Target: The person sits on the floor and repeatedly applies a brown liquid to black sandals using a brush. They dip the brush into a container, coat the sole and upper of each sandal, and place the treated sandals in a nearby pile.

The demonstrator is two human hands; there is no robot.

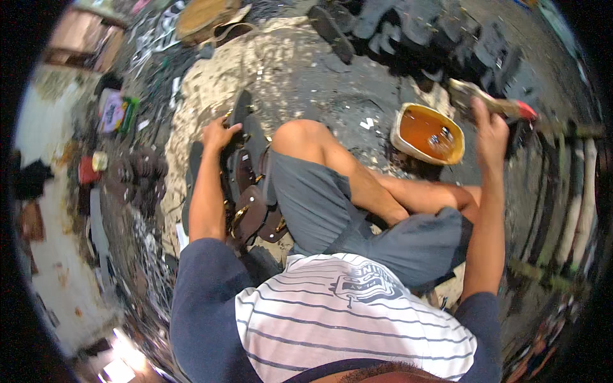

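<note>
I sit cross-legged on a spattered floor in grey shorts. My left hand (219, 133) rests on a dark sandal sole (239, 110) at the top of a row of brown sandals (250, 214) beside my left knee. My right hand (491, 133) is raised and closed around a glue-caked brush (485, 102) with a red handle end, just right of a white tub of orange-brown glue (429, 134).
Rows of dark soles (421, 38) lie at the top. More soles stand in a rack (565, 191) at the right. A stack of dark sandals (137, 179), a red can (89, 169) and a coloured box (115, 112) sit at the left.
</note>
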